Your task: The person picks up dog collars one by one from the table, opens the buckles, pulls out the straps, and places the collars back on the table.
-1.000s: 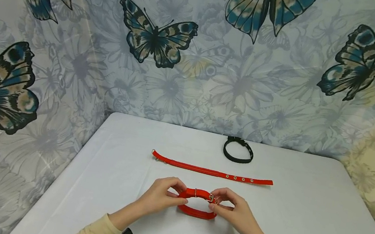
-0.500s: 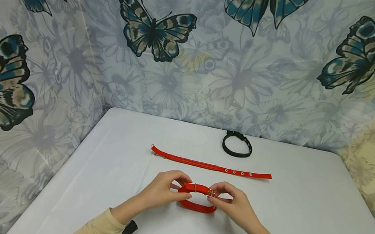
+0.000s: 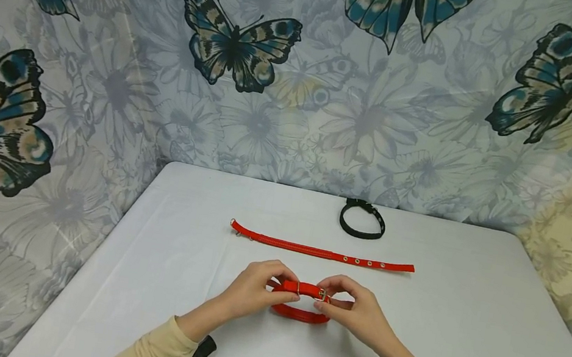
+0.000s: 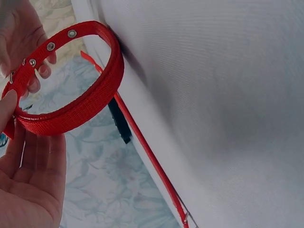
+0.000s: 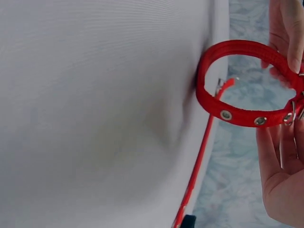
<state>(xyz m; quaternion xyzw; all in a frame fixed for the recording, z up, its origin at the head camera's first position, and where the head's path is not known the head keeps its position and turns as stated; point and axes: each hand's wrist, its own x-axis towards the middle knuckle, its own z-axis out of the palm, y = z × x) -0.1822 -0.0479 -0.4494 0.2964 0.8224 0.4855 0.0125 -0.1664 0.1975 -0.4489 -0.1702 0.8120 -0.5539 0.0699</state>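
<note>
A red collar [image 3: 301, 315] with metal eyelets and a buckle is closed into a loop between the two hands. My left hand [image 3: 254, 288] pinches its left side near the strap end, thumb in front. On the buckle side, my right hand [image 3: 358, 306] pinches the band between thumb and fingers. In the left wrist view the loop of the collar [image 4: 76, 111] stands on edge, its eyelets along the upper band. From the right wrist, the collar [image 5: 242, 118] shows a metal ring beside the buckle, partly hidden by the fingers.
A second red collar [image 3: 303, 249] lies unfastened and stretched out beyond the hands. Farther back, a black collar [image 3: 361, 235] is fastened into a ring near the rear edge of the white table [image 3: 194, 196]. A butterfly-patterned cloth [image 3: 293, 130] hangs behind.
The left thumb and fingers have shifted right along the collar's top band, toward the buckle. The camera view has tilted slightly, and both hands keep hold of the collar.
</note>
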